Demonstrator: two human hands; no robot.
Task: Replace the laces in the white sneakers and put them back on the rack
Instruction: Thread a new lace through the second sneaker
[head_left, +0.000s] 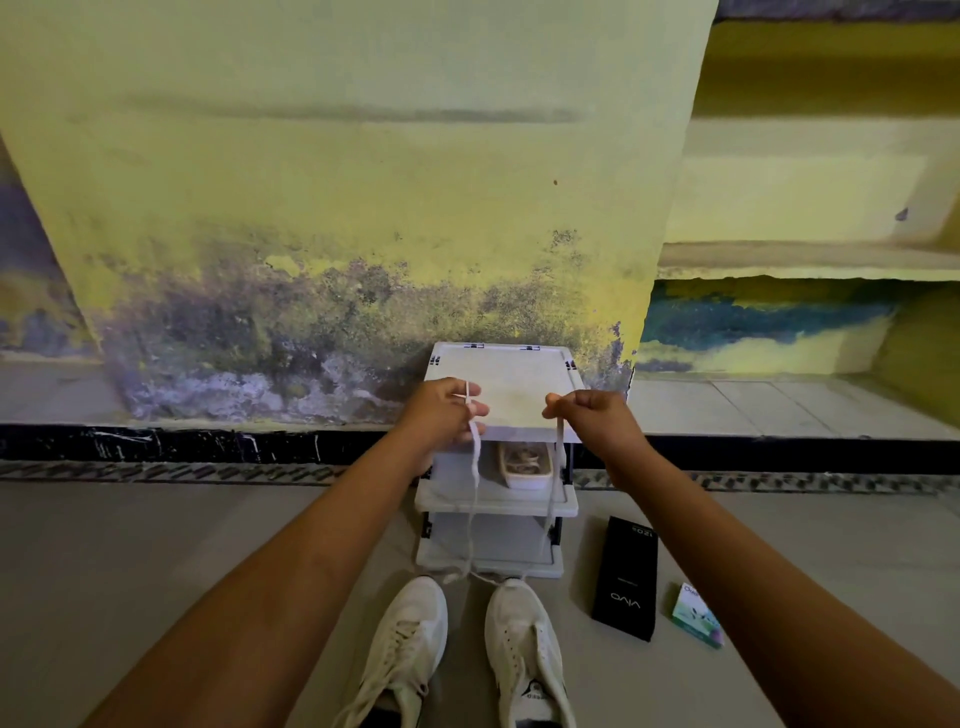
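White sneakers (410, 639) are sitting on the floor just before the rack (519, 379), and I'm pinching one lace (474, 467) end in each of the hands, left hand (447, 415) and right hand (597, 415), both raised. I'm judging an uneven pull could be slipping an end out of the eyelets. A tub (524, 465) is occupying the middle shelf; a black box (626, 577) and green box (696, 616) are lying nearby.

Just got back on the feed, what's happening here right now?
A person's left hand and right hand each hold one end of a white lace, raised in front of the rack. It runs down to the toe end of the right-side sneaker on the floor, otherwise unlaced. The left-side sneaker has laces.
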